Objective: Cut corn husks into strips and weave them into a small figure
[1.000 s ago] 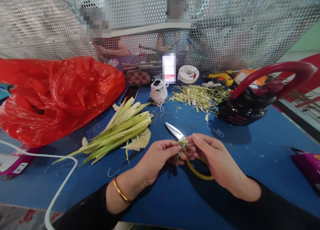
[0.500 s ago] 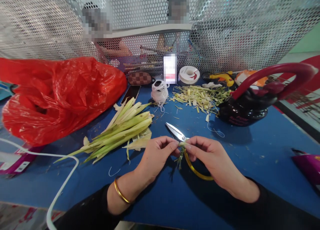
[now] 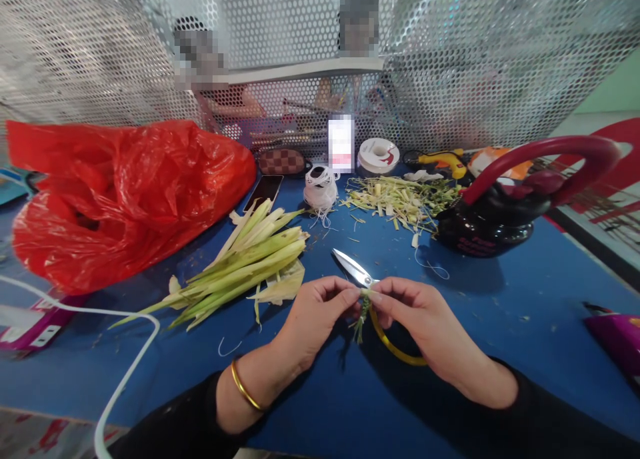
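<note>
Between both hands hangs a small green sprig (image 3: 364,309) with a pale top and thin, frayed strands below. My left hand (image 3: 313,316) pinches its top from the left, thumb against the fingers. From the other side my right hand (image 3: 427,316) pinches the same top, fingertips closed and close to the left ones. Scissors (image 3: 354,267) lie on the table under the hands, silver blades pointing away and a yellow handle partly hidden by my right hand. A bundle of pale green corn husks (image 3: 250,266) lies left of my left hand.
A red plastic bag (image 3: 135,199) fills the left. Behind the hands are a ball of white string (image 3: 321,189), a white spool (image 3: 379,156), plant scraps (image 3: 395,200) and a lit phone (image 3: 341,142). A black pot (image 3: 487,226) stands right; a white cable (image 3: 125,376) loops front left.
The scene sits slightly lower in the picture, as the head view has shifted a little. Both hands keep their pinch on the sprig, with barely any movement.
</note>
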`<state>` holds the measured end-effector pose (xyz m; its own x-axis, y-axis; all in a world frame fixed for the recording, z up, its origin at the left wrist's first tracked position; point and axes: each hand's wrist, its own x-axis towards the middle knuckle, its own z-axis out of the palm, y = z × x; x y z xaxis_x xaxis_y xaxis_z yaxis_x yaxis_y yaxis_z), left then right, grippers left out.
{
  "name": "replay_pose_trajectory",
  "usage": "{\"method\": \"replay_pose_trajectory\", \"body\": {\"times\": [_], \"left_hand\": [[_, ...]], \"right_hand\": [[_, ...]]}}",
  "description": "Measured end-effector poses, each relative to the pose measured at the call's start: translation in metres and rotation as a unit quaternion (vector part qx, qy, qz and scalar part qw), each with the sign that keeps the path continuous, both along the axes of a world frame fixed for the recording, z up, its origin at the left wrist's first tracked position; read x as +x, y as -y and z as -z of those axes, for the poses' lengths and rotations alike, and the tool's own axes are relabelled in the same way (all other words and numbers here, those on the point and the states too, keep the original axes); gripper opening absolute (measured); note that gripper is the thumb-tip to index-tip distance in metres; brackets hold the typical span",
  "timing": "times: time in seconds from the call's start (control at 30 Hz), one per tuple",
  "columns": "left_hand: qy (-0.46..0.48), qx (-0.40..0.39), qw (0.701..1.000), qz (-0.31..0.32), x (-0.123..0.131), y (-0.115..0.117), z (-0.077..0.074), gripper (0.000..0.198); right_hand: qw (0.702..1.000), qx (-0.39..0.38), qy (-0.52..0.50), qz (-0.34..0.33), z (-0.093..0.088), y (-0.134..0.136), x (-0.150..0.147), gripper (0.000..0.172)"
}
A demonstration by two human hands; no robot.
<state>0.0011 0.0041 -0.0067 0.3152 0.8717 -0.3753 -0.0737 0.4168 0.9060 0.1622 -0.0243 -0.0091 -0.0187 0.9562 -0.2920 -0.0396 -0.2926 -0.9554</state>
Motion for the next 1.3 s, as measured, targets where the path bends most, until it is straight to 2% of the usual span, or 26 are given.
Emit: {"method": "replay_pose_trajectory", "body": {"times": [0.3, 0.5, 0.73, 1.07, 1.3], "left_hand": [[0.039, -0.049, 0.998, 0.024, -0.0004, -0.0004, 0.0079, 0.03], [0.012, -0.01, 1.0, -0.008, 0.0009, 0.0007, 0.0024, 0.03], [0.023, -0.007, 0.999, -0.043, 0.0014, -0.0009, 0.0036, 0.027], [0.062, -0.078, 0.995, 0.008, -0.0008, 0.0016, 0.0044, 0.036], [0.052, -0.063, 0.997, -0.008, -0.0011, 0.0019, 0.0025, 0.028]], "right_hand": [[1.0, 0.015, -0.015, -0.013, -0.0003, -0.0013, -0.0021, 0.029], [1.0, 0.002, -0.014, -0.008, -0.0008, -0.0026, -0.0034, 0.027], [1.0, 0.001, -0.005, 0.001, 0.0009, -0.0018, -0.005, 0.022], [1.0, 0.01, -0.001, -0.004, 0.0004, -0.0023, -0.0046, 0.023], [1.0, 0.015, 0.015, 0.006, 0.0009, -0.0016, -0.0039, 0.023]]}}
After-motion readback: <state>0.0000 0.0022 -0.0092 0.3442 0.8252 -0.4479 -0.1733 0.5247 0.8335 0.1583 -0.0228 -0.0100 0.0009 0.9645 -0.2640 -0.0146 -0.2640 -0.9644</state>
